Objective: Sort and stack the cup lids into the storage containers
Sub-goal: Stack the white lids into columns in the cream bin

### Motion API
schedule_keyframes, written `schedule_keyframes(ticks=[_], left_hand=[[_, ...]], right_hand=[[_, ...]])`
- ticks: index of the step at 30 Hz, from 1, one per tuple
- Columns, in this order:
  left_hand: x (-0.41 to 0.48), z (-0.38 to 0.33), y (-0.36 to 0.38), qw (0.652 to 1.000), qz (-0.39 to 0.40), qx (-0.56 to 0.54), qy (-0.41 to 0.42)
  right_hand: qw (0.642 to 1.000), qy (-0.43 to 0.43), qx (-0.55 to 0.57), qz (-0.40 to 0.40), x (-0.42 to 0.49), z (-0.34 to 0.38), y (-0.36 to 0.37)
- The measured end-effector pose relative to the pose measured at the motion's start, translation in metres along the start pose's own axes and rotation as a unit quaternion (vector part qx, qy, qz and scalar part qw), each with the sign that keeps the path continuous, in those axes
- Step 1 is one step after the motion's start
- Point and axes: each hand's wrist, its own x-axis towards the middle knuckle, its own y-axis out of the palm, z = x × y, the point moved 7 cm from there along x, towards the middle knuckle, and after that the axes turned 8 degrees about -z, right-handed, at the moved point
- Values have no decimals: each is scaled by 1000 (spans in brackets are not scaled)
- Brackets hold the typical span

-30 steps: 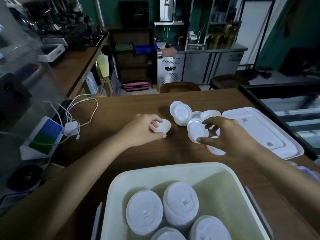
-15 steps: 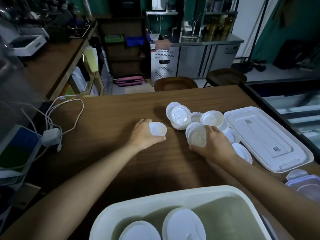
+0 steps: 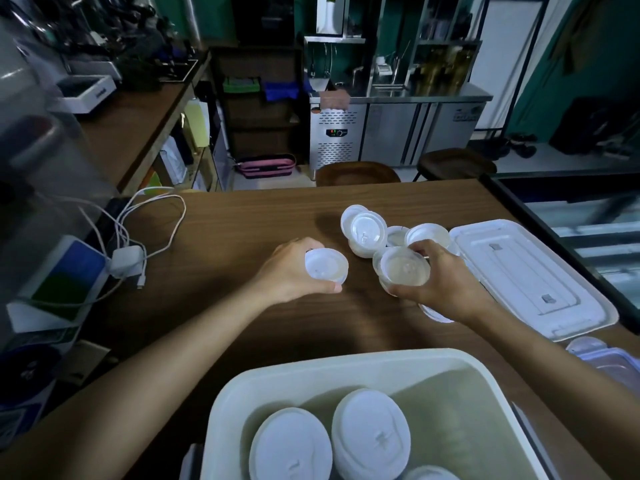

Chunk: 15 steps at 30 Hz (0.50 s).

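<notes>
We'd tilted both lids toward us since.
Left hand (image 3: 291, 276) gripped small lid (image 3: 326, 268), right hand (image 3: 446, 287) clear lid (image 3: 405, 270); loose lids (image 3: 365, 232) crowded behind; storage container (image 3: 346, 361) cropped.

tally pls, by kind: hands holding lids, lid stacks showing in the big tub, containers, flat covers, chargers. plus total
Hands holding lids: 2, left hand and right hand
Lid stacks in the tub: 3, the last cut off by the frame
Containers: 2, big tub and small clear box
Flat covers: 1
Chargers: 1
Total: 9
</notes>
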Motion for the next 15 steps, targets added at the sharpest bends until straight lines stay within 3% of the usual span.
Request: schedule_keyframes(ticks=[7, 15], left_hand=[[-32, -14, -13, 1000, 21, -12, 12], [-103, -72, -67, 992, 28, -61, 106]], right_hand=[[993, -90, 63, 41, -45, 51, -35], [984, -126, 99, 72, -114, 95, -73]])
